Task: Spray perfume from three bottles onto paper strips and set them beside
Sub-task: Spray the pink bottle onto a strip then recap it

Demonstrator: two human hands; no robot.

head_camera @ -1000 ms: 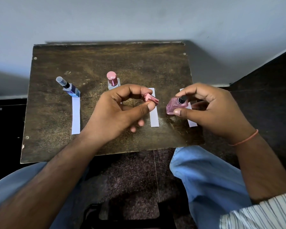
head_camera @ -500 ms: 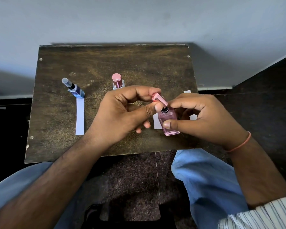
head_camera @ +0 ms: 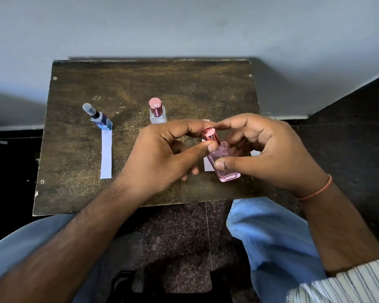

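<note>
I see my two hands meet over the near right part of the dark wooden surface (head_camera: pixel 184 84). My right hand (head_camera: pixel 278 154) holds the pink perfume bottle (head_camera: pixel 224 166) up off the surface, tilted, with the thumb on its front and the other fingers curled round behind it. My left hand (head_camera: pixel 162 156) pinches the shiny pink cap (head_camera: pixel 211 136) between the thumb and the first finger. The cap sits on top of the bottle's neck. The other left fingers are curled under the hand.

Near the left edge stands a blue perfume bottle (head_camera: pixel 102 122) with a clear cap. A white paper strip (head_camera: pixel 106 154) lies flat just in front of it and runs toward the near edge. In the middle of the surface stands a clear perfume bottle (head_camera: pixel 157 113) with a pink cap, right behind my left hand. A second paper strip (head_camera: pixel 207 166) peeks out under the pink bottle, mostly hidden by my hands. A small bit of a third paper strip (head_camera: pixel 255 153) shows under my right hand, by the right edge.

A thin orange band (head_camera: pixel 315 192) goes round my right wrist. My blue trousers (head_camera: pixel 271 241) show below the near edge.
</note>
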